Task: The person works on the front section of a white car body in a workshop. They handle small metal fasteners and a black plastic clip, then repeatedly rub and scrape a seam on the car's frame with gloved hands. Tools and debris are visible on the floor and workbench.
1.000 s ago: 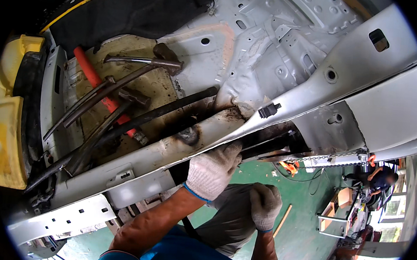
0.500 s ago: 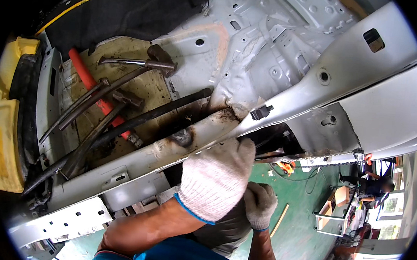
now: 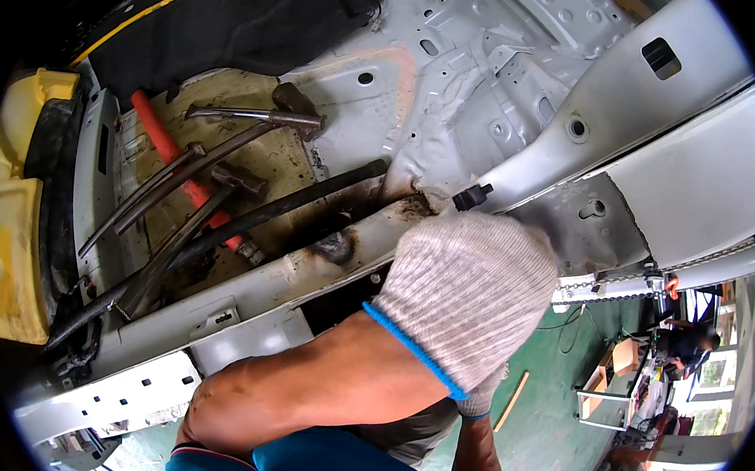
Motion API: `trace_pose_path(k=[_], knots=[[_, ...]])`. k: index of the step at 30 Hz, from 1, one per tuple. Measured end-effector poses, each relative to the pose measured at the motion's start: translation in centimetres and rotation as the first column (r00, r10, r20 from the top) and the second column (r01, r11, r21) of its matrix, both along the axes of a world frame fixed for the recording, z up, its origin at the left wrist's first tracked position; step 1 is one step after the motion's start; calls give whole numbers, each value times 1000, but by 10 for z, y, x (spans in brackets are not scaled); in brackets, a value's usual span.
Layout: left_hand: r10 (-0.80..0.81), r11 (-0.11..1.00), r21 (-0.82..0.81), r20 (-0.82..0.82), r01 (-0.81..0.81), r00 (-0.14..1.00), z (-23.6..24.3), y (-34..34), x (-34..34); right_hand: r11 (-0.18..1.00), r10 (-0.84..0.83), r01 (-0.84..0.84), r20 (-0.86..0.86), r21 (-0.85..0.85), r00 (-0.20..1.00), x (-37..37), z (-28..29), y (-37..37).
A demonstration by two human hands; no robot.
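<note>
My left hand [image 3: 470, 294], in a knitted white glove with a blue cuff, is over the cut-open side sill [image 3: 273, 285] of a grey car body. The back of the glove covers its fingers, so their grip is hidden. Below it, nearer my body, my right hand [image 3: 481, 402] is gloved too and almost wholly hidden behind the left; only the cuff end and a strip of glove show. Just beyond the left glove a small black clip [image 3: 472, 197] sticks out of the body. A dark gap [image 3: 347, 302] runs along the sill beside the glove.
Hammers [image 3: 294, 118], a red tube [image 3: 153, 125] and a long black bar [image 3: 310, 196] lie on the car floor. A chain [image 3: 606, 279] stretches along the right side. A wooden strip [image 3: 512, 401] and a cart [image 3: 602, 423] are on the green floor, a person [image 3: 692, 345] farther off.
My left hand has moved right and up along the sill, now covering the opening there. It now hides most of my right hand, which was visible with curled fingers.
</note>
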State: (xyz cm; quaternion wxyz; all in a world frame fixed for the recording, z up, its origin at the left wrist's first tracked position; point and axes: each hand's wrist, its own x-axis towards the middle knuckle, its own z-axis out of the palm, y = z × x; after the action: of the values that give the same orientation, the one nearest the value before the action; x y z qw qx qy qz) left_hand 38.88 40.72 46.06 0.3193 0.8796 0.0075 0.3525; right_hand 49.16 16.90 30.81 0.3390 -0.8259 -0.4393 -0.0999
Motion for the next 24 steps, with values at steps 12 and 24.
trace_pose_path(k=[12, 24], knots=[[266, 960, -51, -126, -274, 956, -115, -18, -7, 996, -7, 1, -74, -87, 997, 5, 8, 1], [517, 856, 47, -90, -515, 851, -139, -37, 12, 997, 19, -25, -79, -68, 997, 2, 7, 5]])
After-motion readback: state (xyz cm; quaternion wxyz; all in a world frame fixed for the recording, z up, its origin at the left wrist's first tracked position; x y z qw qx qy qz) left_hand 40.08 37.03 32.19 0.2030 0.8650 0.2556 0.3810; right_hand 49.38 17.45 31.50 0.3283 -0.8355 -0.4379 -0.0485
